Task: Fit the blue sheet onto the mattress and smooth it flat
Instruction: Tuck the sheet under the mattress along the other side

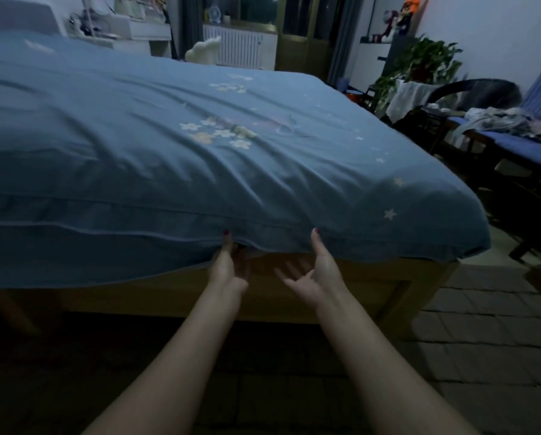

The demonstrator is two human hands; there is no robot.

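Radiator (237, 48), houseplant (426, 61), cluttered bench (514, 139), tiled floor (482, 324).

blue cotton-like sheet with printed flowers and stars (200, 146): matt woven cloth, soft, creased in long folds above both hands; a stitched hem runs along the edge at the fingertips
pale wooden bed frame (341, 287): smooth plain wood with a dull sheen, just behind the hands
grey tiled floor (489, 334): hard matt tiles with dark joints, to the right of the right hand
white ribbed radiator (237, 48): painted metal by its look, far beyond the hands
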